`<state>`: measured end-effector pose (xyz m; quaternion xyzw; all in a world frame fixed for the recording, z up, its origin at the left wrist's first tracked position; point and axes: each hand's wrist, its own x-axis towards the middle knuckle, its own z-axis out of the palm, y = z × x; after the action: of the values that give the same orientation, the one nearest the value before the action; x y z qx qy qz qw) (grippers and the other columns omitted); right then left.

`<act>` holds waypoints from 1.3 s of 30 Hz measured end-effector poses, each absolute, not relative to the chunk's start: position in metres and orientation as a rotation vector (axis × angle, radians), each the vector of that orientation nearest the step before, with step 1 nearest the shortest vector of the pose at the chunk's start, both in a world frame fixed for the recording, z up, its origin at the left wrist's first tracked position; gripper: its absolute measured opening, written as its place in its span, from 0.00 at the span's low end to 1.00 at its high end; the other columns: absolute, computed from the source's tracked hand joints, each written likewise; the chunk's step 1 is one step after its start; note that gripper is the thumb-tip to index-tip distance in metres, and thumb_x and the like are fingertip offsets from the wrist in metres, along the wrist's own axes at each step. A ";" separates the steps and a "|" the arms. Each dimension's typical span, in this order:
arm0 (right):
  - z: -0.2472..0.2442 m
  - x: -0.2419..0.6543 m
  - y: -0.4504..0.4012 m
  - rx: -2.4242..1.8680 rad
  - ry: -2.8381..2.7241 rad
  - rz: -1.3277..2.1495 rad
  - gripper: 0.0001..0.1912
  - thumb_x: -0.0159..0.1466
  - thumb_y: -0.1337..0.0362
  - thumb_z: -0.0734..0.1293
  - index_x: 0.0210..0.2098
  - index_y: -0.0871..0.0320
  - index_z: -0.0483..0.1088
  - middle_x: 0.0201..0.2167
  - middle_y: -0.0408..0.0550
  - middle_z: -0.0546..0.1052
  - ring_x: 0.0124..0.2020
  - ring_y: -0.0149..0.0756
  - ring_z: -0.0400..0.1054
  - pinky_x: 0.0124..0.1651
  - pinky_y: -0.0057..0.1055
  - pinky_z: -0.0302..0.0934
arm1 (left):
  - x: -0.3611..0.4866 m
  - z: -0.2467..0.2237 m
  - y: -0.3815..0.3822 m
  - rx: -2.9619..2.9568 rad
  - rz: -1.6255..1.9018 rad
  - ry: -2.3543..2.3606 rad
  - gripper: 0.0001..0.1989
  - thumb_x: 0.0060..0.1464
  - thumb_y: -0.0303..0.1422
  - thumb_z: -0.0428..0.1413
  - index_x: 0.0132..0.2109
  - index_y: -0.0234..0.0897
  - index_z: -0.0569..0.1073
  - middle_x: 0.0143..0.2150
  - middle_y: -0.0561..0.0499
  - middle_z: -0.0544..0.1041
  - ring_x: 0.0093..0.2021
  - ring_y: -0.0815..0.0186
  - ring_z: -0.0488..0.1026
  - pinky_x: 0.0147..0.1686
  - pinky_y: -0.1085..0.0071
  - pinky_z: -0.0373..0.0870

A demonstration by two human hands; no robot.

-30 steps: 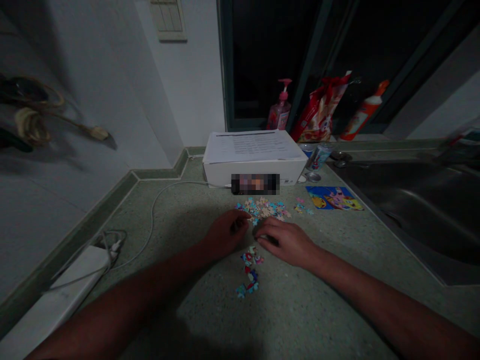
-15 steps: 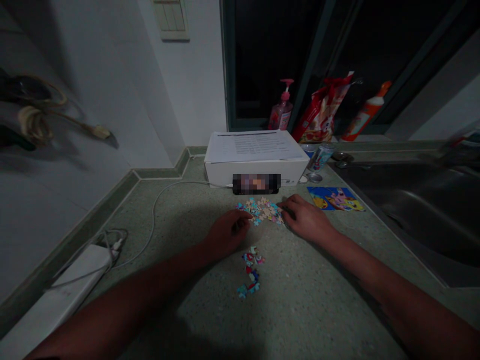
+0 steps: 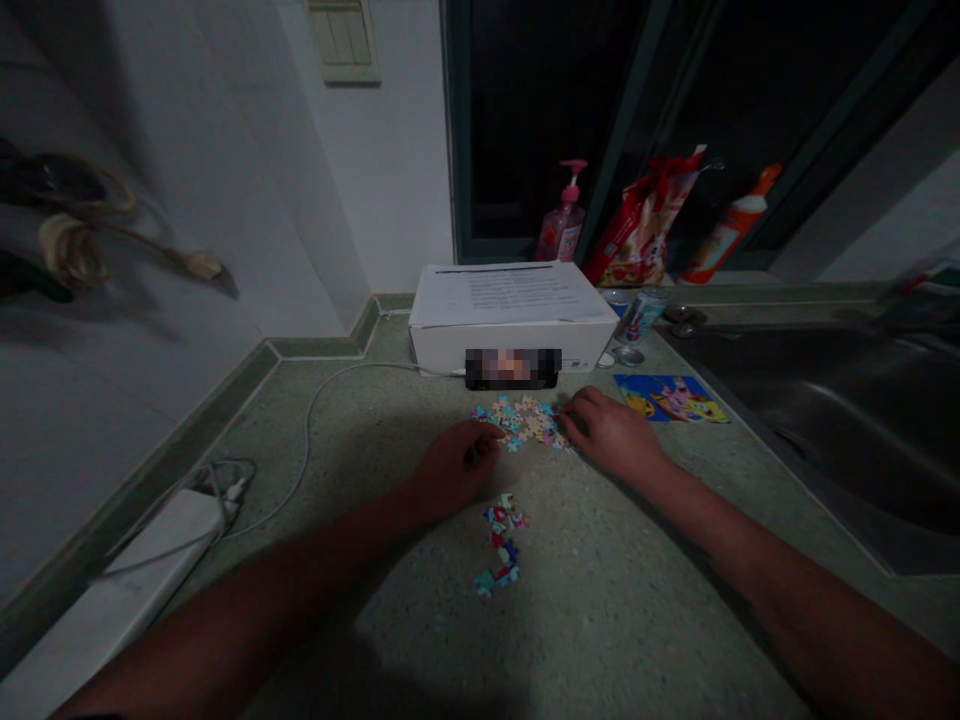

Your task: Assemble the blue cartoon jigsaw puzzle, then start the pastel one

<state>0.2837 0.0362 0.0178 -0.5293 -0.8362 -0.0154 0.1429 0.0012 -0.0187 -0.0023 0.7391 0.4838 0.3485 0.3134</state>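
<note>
A pile of loose jigsaw puzzle pieces [image 3: 529,420], some showing bare backs and others blue, lies on the counter between my hands. At its left front edge is my left hand [image 3: 459,460], its fingers curled and thumb close to the fingertips; anything held there is too small to make out. My right hand [image 3: 604,430] is bent over the right edge of the pile with its fingertips drawn together at the pieces; what they grip is hidden. Nearer to me, several joined puzzle pieces [image 3: 501,545] form a crooked strip, picture side up.
Behind the pile, a phone [image 3: 511,370] on a cable leans against a white box [image 3: 442,345]. A cartoon picture card [image 3: 671,398] lies right, before the sink [image 3: 847,400]. A can [image 3: 643,315] stands behind it. A power strip [image 3: 127,590] lies left.
My right hand has shifted very slightly left at the edge of the pile. My left hand and the joined strip look the same.
</note>
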 end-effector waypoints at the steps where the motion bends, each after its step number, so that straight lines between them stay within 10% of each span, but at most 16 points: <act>1: 0.019 0.283 0.036 -1.515 -2.364 -0.032 0.13 0.75 0.60 0.63 0.43 0.56 0.80 0.44 0.54 0.81 0.41 0.46 0.78 0.38 0.35 0.65 | 0.001 -0.002 -0.018 1.957 0.917 1.273 0.11 0.65 0.31 0.57 0.53 0.40 0.79 0.41 0.49 0.82 0.35 0.64 0.76 0.38 0.66 0.76; 15: 0.002 0.227 -0.016 -1.112 -1.887 0.923 0.06 0.65 0.61 0.67 0.33 0.53 0.76 0.29 0.45 0.79 0.30 0.37 0.73 0.33 0.33 0.65 | 0.001 0.002 -0.025 2.291 0.835 1.180 0.06 0.63 0.29 0.61 0.47 0.40 0.77 0.44 0.48 0.81 0.43 0.59 0.78 0.47 0.61 0.77; 39: 0.001 0.230 -0.014 -1.094 -1.973 0.816 0.07 0.68 0.59 0.67 0.42 0.52 0.77 0.33 0.45 0.78 0.30 0.37 0.72 0.34 0.35 0.66 | 0.003 0.006 -0.025 2.230 0.897 1.225 0.05 0.67 0.31 0.59 0.48 0.40 0.77 0.43 0.48 0.81 0.40 0.61 0.78 0.43 0.64 0.77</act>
<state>0.2303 -0.0140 0.0014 -0.4249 -0.7665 0.3170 0.3626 0.0025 -0.0251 0.0058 0.8064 0.4430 0.3244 0.2199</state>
